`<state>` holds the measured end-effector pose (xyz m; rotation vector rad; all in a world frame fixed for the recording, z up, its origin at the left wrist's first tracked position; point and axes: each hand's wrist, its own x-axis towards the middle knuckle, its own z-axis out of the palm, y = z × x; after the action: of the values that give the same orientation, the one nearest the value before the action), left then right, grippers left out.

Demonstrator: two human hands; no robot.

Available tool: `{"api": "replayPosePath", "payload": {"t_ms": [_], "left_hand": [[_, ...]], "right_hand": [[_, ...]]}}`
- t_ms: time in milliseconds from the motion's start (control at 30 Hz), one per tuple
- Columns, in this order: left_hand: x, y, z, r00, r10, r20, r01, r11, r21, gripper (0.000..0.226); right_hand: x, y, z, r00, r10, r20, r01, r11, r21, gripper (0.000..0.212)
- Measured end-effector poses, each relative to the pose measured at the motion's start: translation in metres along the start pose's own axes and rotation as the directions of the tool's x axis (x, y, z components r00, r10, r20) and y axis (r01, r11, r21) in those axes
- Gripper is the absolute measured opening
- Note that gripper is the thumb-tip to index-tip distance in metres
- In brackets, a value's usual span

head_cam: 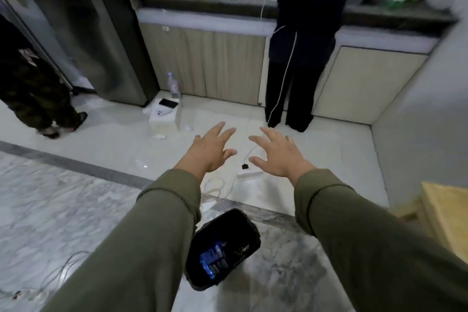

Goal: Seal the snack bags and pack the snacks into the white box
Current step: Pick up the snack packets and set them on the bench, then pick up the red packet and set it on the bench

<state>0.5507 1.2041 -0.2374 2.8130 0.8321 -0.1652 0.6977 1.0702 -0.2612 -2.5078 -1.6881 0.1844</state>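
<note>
My left hand and my right hand are stretched out in front of me above the kitchen floor, fingers spread, both holding nothing. Green sleeves cover both arms. A white box stands on the floor far ahead to the left, with a white device and a dark phone lying on top. A black bag lies open on the floor between my arms, with blue packets inside. No snack bags are clearly recognisable.
A person in dark clothes stands at the counter with a white cable hanging down. Another person's legs are at the left by the fridge. A water bottle, floor cables and a wooden piece are nearby.
</note>
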Motion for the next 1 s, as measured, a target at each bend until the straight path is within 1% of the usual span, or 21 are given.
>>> {"api": "replayPosePath", "payload": {"t_ms": [133, 233, 333, 433, 533, 633, 700, 800, 900, 1000], "left_hand": [[0.01, 0.039, -0.049, 0.99, 0.126, -0.063, -0.125, 0.992, 0.022, 0.062], [0.016, 0.075, -0.078, 0.959, 0.261, -0.11, -0.259, 0.965, 0.031, 0.063], [0.012, 0.119, -0.099, 0.889, 0.437, -0.132, -0.431, 0.899, 0.077, 0.063], [0.001, 0.166, -0.115, 0.795, 0.595, -0.121, -0.583, 0.803, 0.121, 0.063], [-0.021, 0.22, -0.12, 0.67, 0.734, -0.11, -0.723, 0.679, 0.13, 0.063], [-0.058, 0.279, -0.109, 0.541, 0.837, -0.078, -0.834, 0.546, 0.081, 0.063], [-0.09, 0.317, -0.1, 0.438, 0.897, -0.057, -0.89, 0.442, 0.114, 0.064], [-0.146, 0.372, -0.091, 0.266, 0.964, -0.023, -0.953, 0.266, 0.147, 0.064], [-0.212, 0.424, -0.083, 0.096, 0.995, -0.022, -0.989, 0.097, 0.11, 0.061], [-0.285, 0.47, -0.068, -0.073, 0.997, -0.011, -0.994, -0.072, 0.077, 0.06]], "right_hand": [[-0.027, 0.02, -0.057, 0.987, 0.115, -0.111, -0.118, 0.993, -0.02, 0.061], [-0.062, 0.035, -0.096, 0.952, 0.234, -0.195, -0.243, 0.97, -0.025, 0.06], [-0.111, 0.045, -0.129, 0.885, 0.39, -0.253, -0.403, 0.915, 0.0, 0.059], [-0.169, 0.048, -0.151, 0.78, 0.527, -0.338, -0.561, 0.828, -0.003, 0.059], [-0.239, 0.044, -0.163, 0.656, 0.647, -0.387, -0.7, 0.714, 0.006, 0.058], [-0.323, 0.031, -0.167, 0.509, 0.763, -0.398, -0.825, 0.564, 0.026, 0.059], [-0.378, 0.018, -0.168, 0.409, 0.818, -0.405, -0.888, 0.459, 0.03, 0.059], [-0.459, -0.007, -0.17, 0.251, 0.866, -0.433, -0.95, 0.307, 0.064, 0.058], [-0.538, -0.036, -0.169, 0.088, 0.883, -0.461, -0.983, 0.151, 0.102, 0.057], [-0.617, -0.069, -0.165, -0.065, 0.88, -0.47, -0.992, -0.005, 0.128, 0.057]]}}
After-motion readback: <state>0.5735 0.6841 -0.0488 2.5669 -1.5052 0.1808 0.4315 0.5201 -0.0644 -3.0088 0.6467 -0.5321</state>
